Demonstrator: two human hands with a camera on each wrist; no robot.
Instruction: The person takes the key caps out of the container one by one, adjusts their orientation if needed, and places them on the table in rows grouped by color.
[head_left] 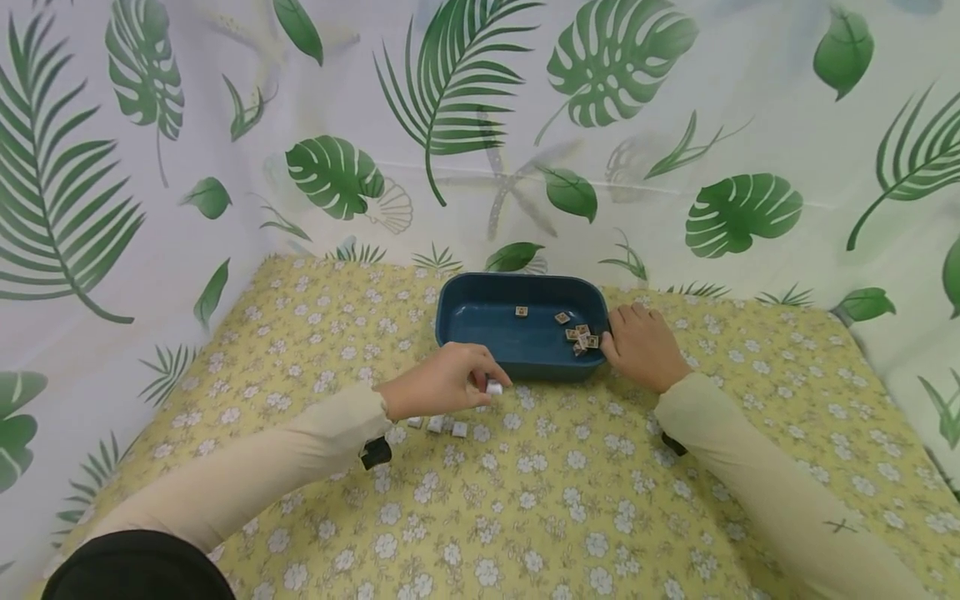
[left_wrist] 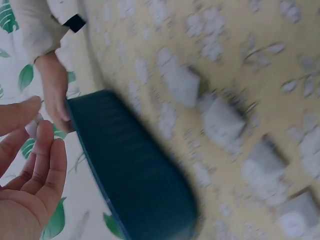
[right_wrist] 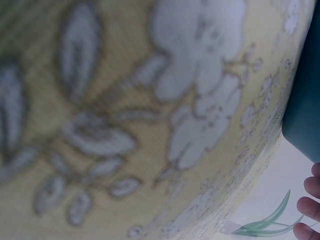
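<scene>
My left hand (head_left: 447,380) pinches a small white block (head_left: 494,387) between thumb and fingers, just in front of a dark blue basin (head_left: 480,367). In the left wrist view the fingers mostly cover this block (left_wrist: 34,127). My right hand (head_left: 647,346) holds the basin's right rim, with its thumb at the edge. Several small beige tiles (head_left: 581,335) with dark marks lie inside, mostly toward the right end. Below the left hand, several white blocks (head_left: 459,429) sit in a row on the cloth, partly hidden by the wrist in the head view.
A yellow flowered cloth (head_left: 525,517) covers the table. Behind it hangs a white curtain (head_left: 637,150) printed with green leaves. A black rounded object (head_left: 138,567) shows at the lower left corner.
</scene>
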